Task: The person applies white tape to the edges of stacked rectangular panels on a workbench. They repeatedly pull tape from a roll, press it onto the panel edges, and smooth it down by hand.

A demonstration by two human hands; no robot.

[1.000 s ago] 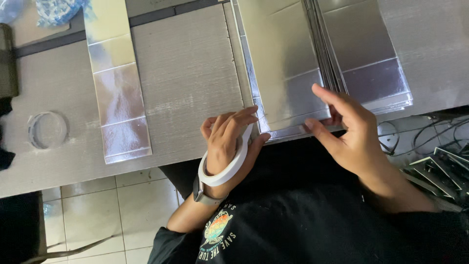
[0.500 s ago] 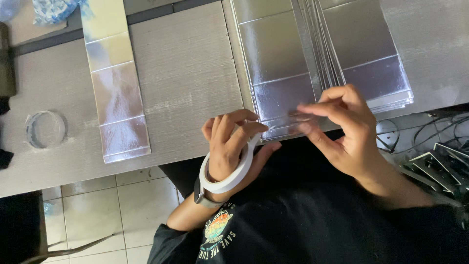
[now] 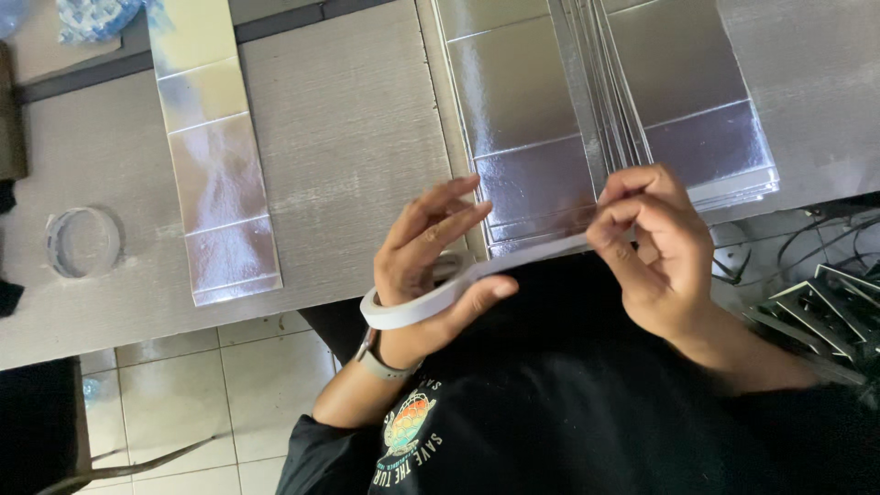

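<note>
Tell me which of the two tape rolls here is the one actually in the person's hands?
The white tape roll, gripped by the left hand while the right hand pinches its pulled-out strip. The other, a clear tape roll, lies untouched on the grey table far to the side.
</note>
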